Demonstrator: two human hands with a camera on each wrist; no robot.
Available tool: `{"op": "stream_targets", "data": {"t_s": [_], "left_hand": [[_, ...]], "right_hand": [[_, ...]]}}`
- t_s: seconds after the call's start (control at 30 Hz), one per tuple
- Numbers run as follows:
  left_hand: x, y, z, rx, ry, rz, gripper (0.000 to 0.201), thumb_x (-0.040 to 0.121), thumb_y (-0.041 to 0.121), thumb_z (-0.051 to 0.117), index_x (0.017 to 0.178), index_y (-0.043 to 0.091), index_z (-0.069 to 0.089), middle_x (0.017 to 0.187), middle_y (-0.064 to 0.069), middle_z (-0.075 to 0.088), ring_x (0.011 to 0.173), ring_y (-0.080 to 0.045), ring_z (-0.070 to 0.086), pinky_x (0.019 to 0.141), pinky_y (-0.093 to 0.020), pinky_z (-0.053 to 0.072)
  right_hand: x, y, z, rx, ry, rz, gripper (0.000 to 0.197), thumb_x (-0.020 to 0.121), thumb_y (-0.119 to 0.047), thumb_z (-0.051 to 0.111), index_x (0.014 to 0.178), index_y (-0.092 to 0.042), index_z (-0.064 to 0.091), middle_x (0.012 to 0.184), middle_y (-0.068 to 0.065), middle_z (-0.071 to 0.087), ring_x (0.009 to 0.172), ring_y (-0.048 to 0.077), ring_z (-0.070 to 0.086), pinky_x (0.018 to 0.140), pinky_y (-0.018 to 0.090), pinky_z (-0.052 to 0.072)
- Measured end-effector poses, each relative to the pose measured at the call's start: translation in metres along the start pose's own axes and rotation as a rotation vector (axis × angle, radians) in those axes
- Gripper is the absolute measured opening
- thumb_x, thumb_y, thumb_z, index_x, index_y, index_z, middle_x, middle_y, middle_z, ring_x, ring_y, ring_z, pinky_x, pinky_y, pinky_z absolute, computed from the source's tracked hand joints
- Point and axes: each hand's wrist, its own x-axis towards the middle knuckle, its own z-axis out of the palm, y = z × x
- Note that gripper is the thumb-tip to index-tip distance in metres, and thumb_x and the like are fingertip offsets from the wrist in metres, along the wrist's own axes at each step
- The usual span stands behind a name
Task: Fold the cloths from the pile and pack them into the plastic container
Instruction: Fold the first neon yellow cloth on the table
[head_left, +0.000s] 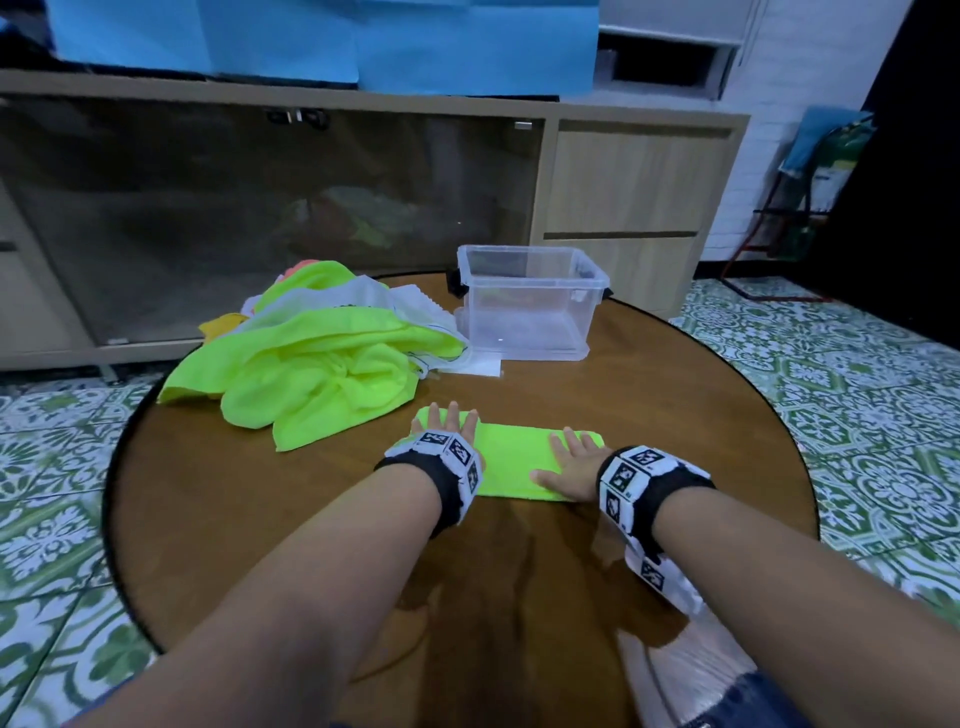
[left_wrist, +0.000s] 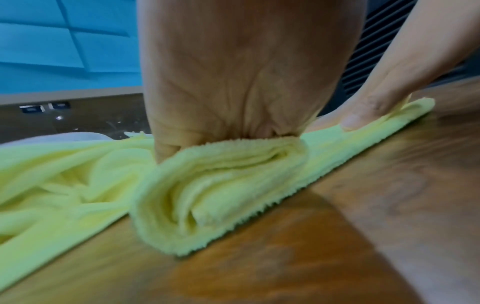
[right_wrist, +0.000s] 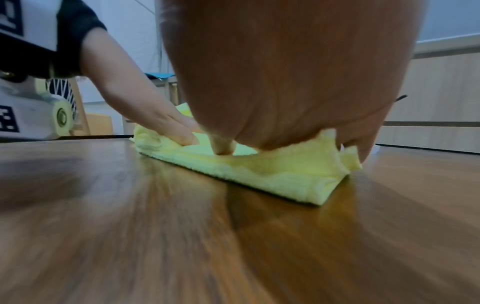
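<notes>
A neon green cloth (head_left: 511, 462), folded into a long narrow strip, lies on the round wooden table (head_left: 675, 415) in front of me. My left hand (head_left: 451, 420) presses flat on the strip's left end, fingers straight and spread. My right hand (head_left: 569, 460) lies flat on the right end. In the left wrist view my palm (left_wrist: 233, 82) bears down on the cloth's layered end (left_wrist: 221, 195). The right wrist view shows the cloth (right_wrist: 259, 170) under my right palm (right_wrist: 272, 82). The pile of cloths (head_left: 311, 358) sits at the table's back left. The clear plastic container (head_left: 530, 306) stands open behind the strip.
A white sheet (head_left: 478, 366) lies by the container's front. A low wooden cabinet (head_left: 634, 182) with a dark glass door runs behind the table. Green patterned floor tiles (head_left: 857, 389) surround it. My knee (head_left: 727, 691) shows at the near edge.
</notes>
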Motion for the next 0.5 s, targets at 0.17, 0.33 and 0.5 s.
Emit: {"op": "stream_targets", "data": {"t_s": [0.17, 0.33, 0.5], "left_hand": [[0.013, -0.027, -0.006, 0.109, 0.141, 0.017, 0.079, 0.087, 0.050, 0.056, 0.148, 0.013, 0.024, 0.155, -0.014, 0.019, 0.142, -0.034, 0.023, 0.111, -0.052, 0.027], [0.025, -0.032, -0.004, 0.124, 0.065, 0.021, 0.064, 0.100, 0.046, 0.017, 0.151, 0.015, -0.008, 0.157, -0.008, -0.014, 0.145, -0.028, -0.010, 0.118, -0.045, 0.000], [0.023, -0.042, -0.013, 0.019, -0.028, 0.092, 0.056, 0.103, 0.037, 0.008, 0.150, 0.014, -0.010, 0.157, -0.009, -0.015, 0.145, -0.026, -0.012, 0.118, -0.042, -0.001]], "right_hand": [[0.026, -0.017, -0.008, -0.020, 0.039, -0.065, 0.076, 0.096, -0.059, 0.021, 0.151, -0.016, -0.007, 0.157, 0.007, -0.015, 0.146, 0.027, -0.009, 0.118, 0.043, 0.003], [0.046, -0.010, -0.019, 0.024, 0.059, -0.107, 0.073, 0.096, -0.058, 0.017, 0.150, -0.016, -0.010, 0.157, 0.004, -0.017, 0.146, 0.023, -0.012, 0.118, 0.039, -0.001], [0.038, -0.016, -0.027, 0.031, 0.037, -0.113, 0.093, 0.078, -0.074, -0.003, 0.150, -0.015, -0.011, 0.156, 0.005, -0.020, 0.145, 0.022, -0.015, 0.118, 0.039, -0.003]]}}
